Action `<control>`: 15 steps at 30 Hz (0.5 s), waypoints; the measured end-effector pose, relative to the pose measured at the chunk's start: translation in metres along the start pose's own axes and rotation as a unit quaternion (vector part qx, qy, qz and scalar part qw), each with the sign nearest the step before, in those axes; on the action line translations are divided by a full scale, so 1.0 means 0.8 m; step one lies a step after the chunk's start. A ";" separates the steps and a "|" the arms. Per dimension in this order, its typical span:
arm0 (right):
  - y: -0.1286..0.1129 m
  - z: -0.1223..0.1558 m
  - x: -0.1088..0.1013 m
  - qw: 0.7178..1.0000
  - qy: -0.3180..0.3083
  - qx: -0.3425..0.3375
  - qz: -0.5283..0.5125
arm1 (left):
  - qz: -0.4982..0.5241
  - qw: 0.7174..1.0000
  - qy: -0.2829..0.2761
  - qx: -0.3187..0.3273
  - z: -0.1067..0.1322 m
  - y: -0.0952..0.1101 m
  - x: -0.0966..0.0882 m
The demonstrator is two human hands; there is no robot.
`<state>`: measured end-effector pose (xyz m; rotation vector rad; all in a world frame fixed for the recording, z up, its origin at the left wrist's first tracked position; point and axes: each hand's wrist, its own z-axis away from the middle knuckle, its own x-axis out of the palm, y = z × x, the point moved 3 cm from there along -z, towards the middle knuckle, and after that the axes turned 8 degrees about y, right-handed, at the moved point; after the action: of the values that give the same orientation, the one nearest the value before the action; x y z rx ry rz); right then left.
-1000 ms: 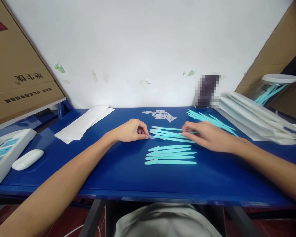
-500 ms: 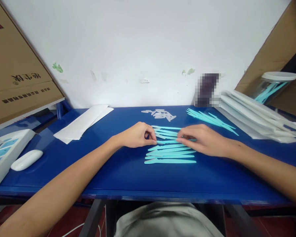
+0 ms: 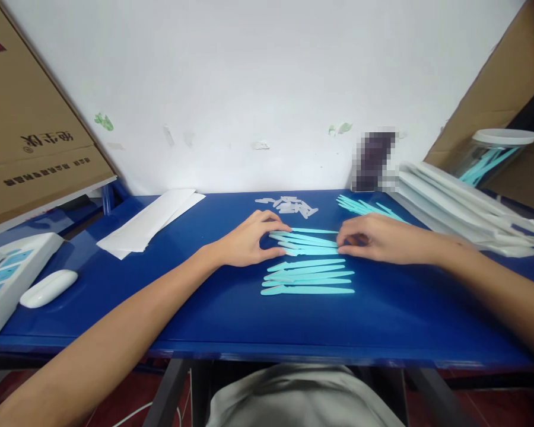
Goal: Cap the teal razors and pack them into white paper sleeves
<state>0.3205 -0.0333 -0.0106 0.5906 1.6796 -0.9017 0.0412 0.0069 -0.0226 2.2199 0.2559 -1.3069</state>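
Several teal plastic sticks (image 3: 309, 243) lie in a row on the blue table (image 3: 204, 314). My left hand (image 3: 249, 240) has its thumb and forefinger spread around their left ends. At the other side my right hand (image 3: 378, 240) rests with loosely bent fingertips against their right ends. Neither hand grips a stick. A second row of the same teal sticks (image 3: 307, 280) lies just nearer to me, untouched.
Small white caps (image 3: 289, 206) are heaped behind the rows, and loose teal sticks (image 3: 365, 207) lie at the back right. A stack of white sleeves (image 3: 463, 213) and a lidded jar (image 3: 489, 154) are at the right. At the left are white paper (image 3: 151, 222), a mouse (image 3: 48, 287) and a cardboard box (image 3: 31, 130).
Both hands let go of the single stick they were holding near the lower row. They moved back to the upper row; the left fingers opened out and the right hand shifted right.
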 end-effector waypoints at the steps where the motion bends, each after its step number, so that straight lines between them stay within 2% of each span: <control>1: -0.002 -0.001 0.002 1.000 0.003 -0.001 -0.011 | -0.002 1.000 -0.009 0.003 0.001 -0.001 0.001; 6: -0.013 -0.007 0.011 0.999 0.044 -0.004 -0.011 | -0.012 0.998 -0.068 -0.016 0.002 -0.006 0.011; 11: -0.013 -0.011 0.022 0.998 0.054 0.016 -0.011 | -0.035 0.997 -0.067 -0.022 0.000 -0.005 0.013; 15: -0.010 -0.015 0.029 0.996 0.085 0.028 -0.004 | -0.041 0.997 -0.066 -0.017 0.000 -0.003 0.013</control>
<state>0.3004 -0.0297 -0.0289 0.7166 1.8135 -0.9279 0.0456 0.0074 -0.0321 2.1031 0.3192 -1.4758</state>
